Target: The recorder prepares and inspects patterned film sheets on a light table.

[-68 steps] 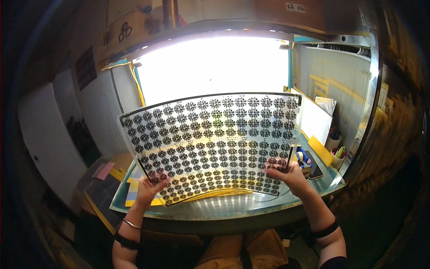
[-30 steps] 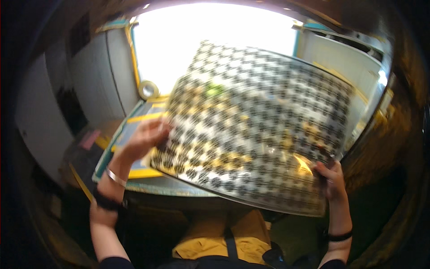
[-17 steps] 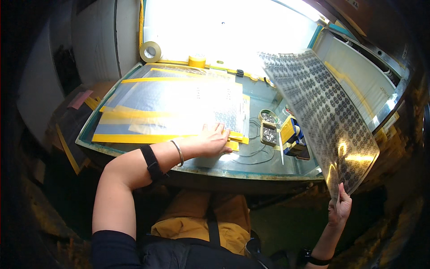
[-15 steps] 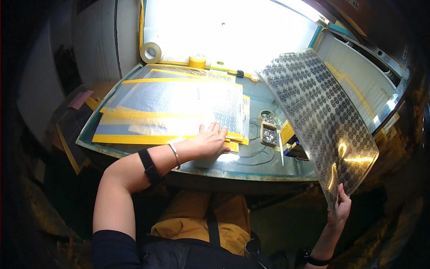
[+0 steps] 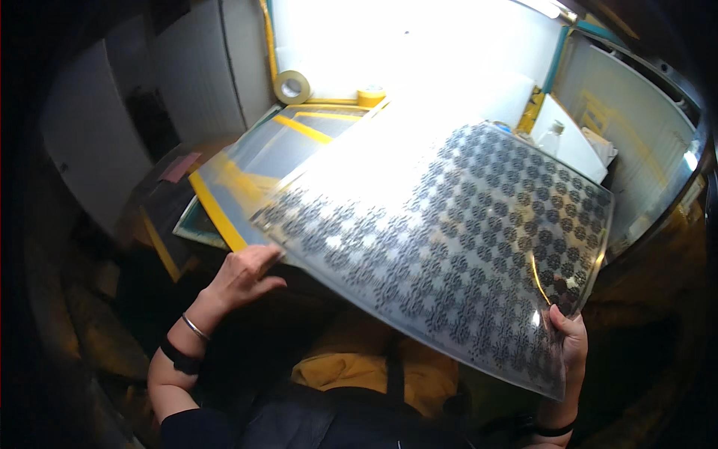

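A large clear film sheet point(image 5: 464, 247) printed with rows of dark floral motifs is held tilted across the front of the glass-topped table. My right hand point(image 5: 570, 333) grips its near right corner, thumb on top and fingers beneath. By the sheet's left corner is my left hand point(image 5: 243, 277), fingers reaching toward the edge and thumb apart; whether the fingertips touch the sheet is unclear. Under the patterned sheet, a stack of yellow-edged film sheets point(image 5: 250, 176) shows only at its left part. A strong glare washes out the middle.
A tape roll point(image 5: 292, 87) and a yellow tape roll point(image 5: 371, 96) stand at the back before the bright white panel point(image 5: 404, 45). At the back right are a clear bottle point(image 5: 551, 137) and a white board point(image 5: 580, 146). A pink piece point(image 5: 179, 168) lies at left.
The patterned sheet has swung left and down, now covering the small containers and much of the stack. My left hand has lifted off the stack and moved left to the sheet's corner.
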{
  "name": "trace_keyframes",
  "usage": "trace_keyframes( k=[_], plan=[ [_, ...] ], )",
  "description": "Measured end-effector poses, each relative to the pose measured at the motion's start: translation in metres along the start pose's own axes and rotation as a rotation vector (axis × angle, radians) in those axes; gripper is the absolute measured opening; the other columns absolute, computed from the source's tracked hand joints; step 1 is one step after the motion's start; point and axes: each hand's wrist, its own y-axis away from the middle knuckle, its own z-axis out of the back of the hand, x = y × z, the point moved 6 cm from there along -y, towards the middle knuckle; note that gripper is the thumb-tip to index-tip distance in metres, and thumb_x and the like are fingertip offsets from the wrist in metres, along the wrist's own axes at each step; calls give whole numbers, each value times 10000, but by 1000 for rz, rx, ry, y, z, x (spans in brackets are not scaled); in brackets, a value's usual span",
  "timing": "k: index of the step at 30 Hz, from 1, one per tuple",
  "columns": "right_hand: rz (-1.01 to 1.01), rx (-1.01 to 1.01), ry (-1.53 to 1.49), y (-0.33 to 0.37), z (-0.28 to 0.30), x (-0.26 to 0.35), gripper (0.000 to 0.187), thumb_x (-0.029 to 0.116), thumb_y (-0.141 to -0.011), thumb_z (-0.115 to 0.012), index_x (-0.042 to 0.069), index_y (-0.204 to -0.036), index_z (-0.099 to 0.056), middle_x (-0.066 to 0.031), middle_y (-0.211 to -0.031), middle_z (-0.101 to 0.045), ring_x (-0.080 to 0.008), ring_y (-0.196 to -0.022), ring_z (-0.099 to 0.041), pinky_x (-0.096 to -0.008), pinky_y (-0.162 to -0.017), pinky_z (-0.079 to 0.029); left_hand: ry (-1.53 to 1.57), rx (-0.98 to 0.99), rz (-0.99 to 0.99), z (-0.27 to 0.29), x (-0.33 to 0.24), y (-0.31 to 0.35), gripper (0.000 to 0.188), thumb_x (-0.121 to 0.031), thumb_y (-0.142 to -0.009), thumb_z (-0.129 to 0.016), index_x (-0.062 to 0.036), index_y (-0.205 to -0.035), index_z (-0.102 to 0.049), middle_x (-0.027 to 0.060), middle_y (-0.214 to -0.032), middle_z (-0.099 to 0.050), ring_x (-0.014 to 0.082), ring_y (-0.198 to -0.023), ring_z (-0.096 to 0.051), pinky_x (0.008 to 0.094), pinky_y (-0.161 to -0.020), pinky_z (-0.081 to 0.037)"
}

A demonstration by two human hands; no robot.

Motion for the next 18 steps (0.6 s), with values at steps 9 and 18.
trace_keyframes(
  k=[9,18],
  plan=[
    [-474,11,87,8,-11,-36,478,-67,-835,-637,-29,-1295,-510,-141,-1013,-678,-181,-774,-699,-292,-725,-595,-216,-163,144,2,55,10,178,-103,-755,-738,-6,-874,-648,158,-865,-673,317,-766,-663,388,-692,-531],
    [-435,64,193,31,64,-22,536,-14,-800,-686,-30,-1308,-515,-119,-1014,-683,-166,-790,-656,-287,-775,-535,535,-204,731,22,69,-31,363,-236,-786,-825,-2,-609,-611,26,-536,-577,84,-454,-527,300,-442,-430]
  ],
)
